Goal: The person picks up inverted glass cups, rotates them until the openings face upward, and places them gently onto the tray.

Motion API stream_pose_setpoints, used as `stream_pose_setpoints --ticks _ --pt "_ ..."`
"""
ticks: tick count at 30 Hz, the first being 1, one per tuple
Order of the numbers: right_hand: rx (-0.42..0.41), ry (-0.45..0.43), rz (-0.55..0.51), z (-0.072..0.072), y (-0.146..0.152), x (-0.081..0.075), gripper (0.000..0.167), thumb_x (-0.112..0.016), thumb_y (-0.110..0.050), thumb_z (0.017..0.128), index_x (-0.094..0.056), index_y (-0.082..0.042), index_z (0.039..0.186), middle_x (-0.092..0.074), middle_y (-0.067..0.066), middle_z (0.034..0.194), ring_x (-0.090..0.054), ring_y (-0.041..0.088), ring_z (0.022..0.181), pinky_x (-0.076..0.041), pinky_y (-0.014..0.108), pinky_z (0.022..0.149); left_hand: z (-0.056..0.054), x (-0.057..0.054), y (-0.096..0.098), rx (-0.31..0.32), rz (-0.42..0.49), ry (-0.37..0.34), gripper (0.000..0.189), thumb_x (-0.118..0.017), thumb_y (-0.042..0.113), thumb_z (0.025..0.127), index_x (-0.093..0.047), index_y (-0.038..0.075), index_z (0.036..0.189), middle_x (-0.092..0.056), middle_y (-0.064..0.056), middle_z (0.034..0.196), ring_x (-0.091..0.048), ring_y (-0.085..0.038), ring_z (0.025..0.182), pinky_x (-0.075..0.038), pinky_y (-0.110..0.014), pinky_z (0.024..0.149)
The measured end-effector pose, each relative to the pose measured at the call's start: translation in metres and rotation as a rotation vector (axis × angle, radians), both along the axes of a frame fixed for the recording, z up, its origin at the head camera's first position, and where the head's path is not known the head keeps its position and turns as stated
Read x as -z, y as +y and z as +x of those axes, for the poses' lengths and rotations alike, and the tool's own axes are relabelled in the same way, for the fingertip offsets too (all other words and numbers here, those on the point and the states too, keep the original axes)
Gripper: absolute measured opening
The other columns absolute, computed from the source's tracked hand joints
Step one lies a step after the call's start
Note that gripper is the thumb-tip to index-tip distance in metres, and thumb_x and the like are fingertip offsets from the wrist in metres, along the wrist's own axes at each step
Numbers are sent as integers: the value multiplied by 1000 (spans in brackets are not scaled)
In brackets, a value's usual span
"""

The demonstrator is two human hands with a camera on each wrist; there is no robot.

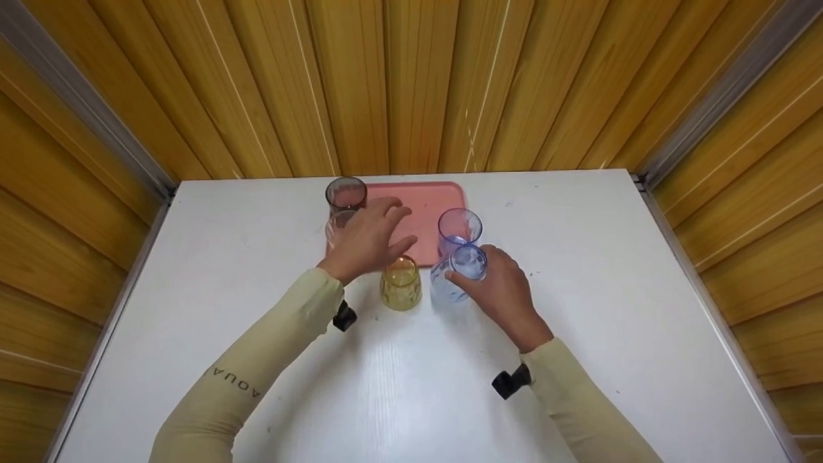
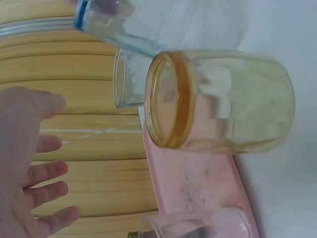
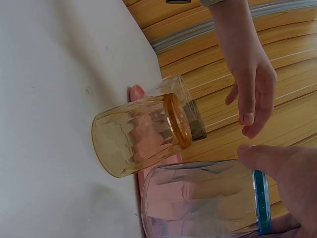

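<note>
My right hand (image 1: 505, 283) grips a blue-tinted glass (image 1: 447, 286) near its thick base, which faces up, thumb on one side and fingers on the other. Left of it, an amber glass (image 1: 400, 286) stands upside down in front of the pink tray (image 1: 418, 193). My left hand (image 1: 366, 241) hovers over the tray's left part, fingers spread and holding nothing. Partly hidden by that hand is a clear glass (image 1: 332, 233). A dark grey glass (image 1: 344, 193) stands behind it at the tray's back left corner.
A bluish-purple glass (image 1: 460, 225) stands mouth up at the tray's right edge, just behind the held glass. The white table (image 1: 578, 225) extends around the tray. Wooden slatted walls (image 1: 411, 83) close off the back and sides.
</note>
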State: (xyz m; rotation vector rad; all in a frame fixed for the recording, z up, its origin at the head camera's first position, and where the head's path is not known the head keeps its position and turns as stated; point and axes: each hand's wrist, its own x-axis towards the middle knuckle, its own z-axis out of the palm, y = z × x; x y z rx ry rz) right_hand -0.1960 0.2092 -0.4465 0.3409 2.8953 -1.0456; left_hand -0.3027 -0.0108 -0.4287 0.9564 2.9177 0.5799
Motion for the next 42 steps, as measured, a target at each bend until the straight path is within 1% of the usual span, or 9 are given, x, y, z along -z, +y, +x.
stream_pose_setpoints --ticks 8,11,15,18,23,27,30,37,42 --pt "-15 78 -30 3 1 -16 76 -76 -51 78 -49 -5 132 -61 9 120 -59 25 113 -54 44 94 13 -5 1 14 11 -6 52 -53 52 94 -51 23 137 -47 -3 143 -42 -23 136 -39 -47 112" --pt "-23 118 -21 5 4 -20 76 -76 -49 78 -49 -3 132 -61 11 119 -60 26 112 -54 44 94 17 -6 3 38 31 -3 54 -54 52 93 -51 22 138 -48 -2 143 -43 -22 136 -39 -46 112" --pt "-25 170 -24 7 7 -24 74 -76 -47 79 -49 -3 131 -61 11 117 -60 26 109 -54 43 92 21 -7 4 100 47 10 65 -57 58 89 -46 23 142 -46 -1 146 -40 -20 138 -37 -44 113" --pt "-16 172 -44 7 10 -28 75 -75 -50 79 -47 -5 133 -60 9 118 -59 24 109 -54 42 92 23 -7 6 140 49 0 76 -59 65 84 -40 26 146 -42 1 149 -36 -20 141 -34 -47 115" --pt "4 199 -82 2 13 -37 78 -73 -53 79 -45 -7 136 -59 9 120 -58 24 111 -55 41 92 22 -7 11 169 69 -2 84 -62 68 80 -35 28 149 -39 2 152 -33 -20 143 -28 -51 118" --pt "6 206 -101 2 9 -36 78 -73 -53 79 -45 -7 136 -58 9 121 -58 23 111 -55 40 93 22 0 11 175 58 -7 85 -62 68 79 -33 29 150 -38 2 152 -33 -20 143 -25 -55 118" --pt "1 203 -106 3 8 -34 78 -73 -52 80 -44 -7 136 -58 8 121 -59 23 111 -56 39 92 25 3 13 177 55 -17 86 -61 68 80 -31 29 150 -38 2 152 -32 -21 144 -24 -55 118" --pt "8 239 -107 4 5 -37 78 -73 -55 78 -46 -9 135 -58 8 120 -59 22 110 -57 39 88 25 2 16 194 79 -6 87 -64 66 80 -29 29 151 -38 2 152 -33 -20 144 -22 -52 120" --pt "-14 294 -104 5 2 -35 78 -73 -57 77 -48 -8 132 -60 7 116 -60 18 103 -59 36 83 27 5 14 195 81 20 89 -64 66 79 -29 28 151 -39 2 152 -33 -19 143 -24 -51 119"
